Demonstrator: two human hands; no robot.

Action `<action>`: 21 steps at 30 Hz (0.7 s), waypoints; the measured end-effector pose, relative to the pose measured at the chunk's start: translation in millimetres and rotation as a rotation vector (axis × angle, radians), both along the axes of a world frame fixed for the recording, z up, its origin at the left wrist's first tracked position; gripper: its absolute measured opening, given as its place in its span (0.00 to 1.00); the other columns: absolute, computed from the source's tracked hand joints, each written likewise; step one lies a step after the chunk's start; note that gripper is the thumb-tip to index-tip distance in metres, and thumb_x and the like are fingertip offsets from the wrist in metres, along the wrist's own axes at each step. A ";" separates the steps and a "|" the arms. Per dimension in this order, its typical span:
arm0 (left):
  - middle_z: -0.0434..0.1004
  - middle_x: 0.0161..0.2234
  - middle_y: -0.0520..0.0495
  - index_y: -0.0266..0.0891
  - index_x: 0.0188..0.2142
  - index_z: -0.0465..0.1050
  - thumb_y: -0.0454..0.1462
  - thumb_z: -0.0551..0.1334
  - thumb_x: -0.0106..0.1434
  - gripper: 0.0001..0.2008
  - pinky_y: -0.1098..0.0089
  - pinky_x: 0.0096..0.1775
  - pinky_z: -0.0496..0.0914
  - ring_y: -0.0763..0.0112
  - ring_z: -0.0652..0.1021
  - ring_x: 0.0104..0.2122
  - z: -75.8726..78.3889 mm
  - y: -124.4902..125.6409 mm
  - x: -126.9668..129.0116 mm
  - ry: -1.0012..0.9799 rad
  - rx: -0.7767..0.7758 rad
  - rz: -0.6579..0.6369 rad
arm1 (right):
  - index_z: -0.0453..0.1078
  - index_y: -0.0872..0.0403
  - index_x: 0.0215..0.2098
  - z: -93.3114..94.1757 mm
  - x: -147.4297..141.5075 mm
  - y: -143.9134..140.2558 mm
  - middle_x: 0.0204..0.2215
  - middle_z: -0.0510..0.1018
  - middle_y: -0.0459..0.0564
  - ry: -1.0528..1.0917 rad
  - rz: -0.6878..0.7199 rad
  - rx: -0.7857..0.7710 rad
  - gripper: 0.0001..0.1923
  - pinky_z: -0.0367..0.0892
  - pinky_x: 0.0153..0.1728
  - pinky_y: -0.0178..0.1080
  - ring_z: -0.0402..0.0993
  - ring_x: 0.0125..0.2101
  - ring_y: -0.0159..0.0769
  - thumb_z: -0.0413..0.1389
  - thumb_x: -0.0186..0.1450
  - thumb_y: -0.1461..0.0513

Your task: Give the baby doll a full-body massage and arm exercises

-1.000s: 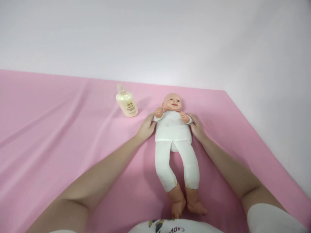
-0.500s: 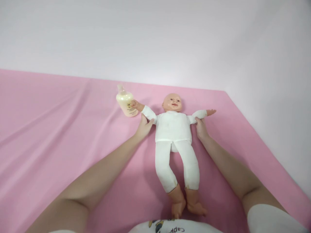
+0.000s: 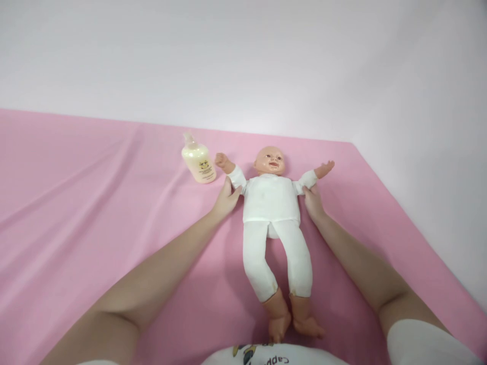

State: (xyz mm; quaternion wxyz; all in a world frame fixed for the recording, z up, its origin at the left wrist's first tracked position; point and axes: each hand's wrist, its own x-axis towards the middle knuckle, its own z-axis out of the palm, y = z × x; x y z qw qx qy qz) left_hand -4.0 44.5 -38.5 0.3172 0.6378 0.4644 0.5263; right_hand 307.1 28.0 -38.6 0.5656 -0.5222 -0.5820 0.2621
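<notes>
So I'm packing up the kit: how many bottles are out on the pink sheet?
1. The bottle lies on the sheet, just left of the doll, beyond the left hand. None other shows.

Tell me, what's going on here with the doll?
A person has a baby doll lying face up on a pink sheet. The left hand grips the doll's upper arm on one side, and the right hand grips the other, so both doll arms angle up and outward. A cream pump bottle lies on the sheet beside the doll, untouched.
</notes>
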 end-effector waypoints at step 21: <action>0.73 0.60 0.41 0.43 0.60 0.72 0.30 0.53 0.61 0.28 0.51 0.66 0.64 0.56 0.72 0.61 22.5 -14.2 1.2 0.348 0.192 -0.212 | 0.76 0.47 0.55 13.6 -11.9 -10.9 0.56 0.78 0.50 -0.164 0.148 0.085 0.25 0.63 0.65 0.51 0.71 0.58 0.42 0.51 0.61 0.65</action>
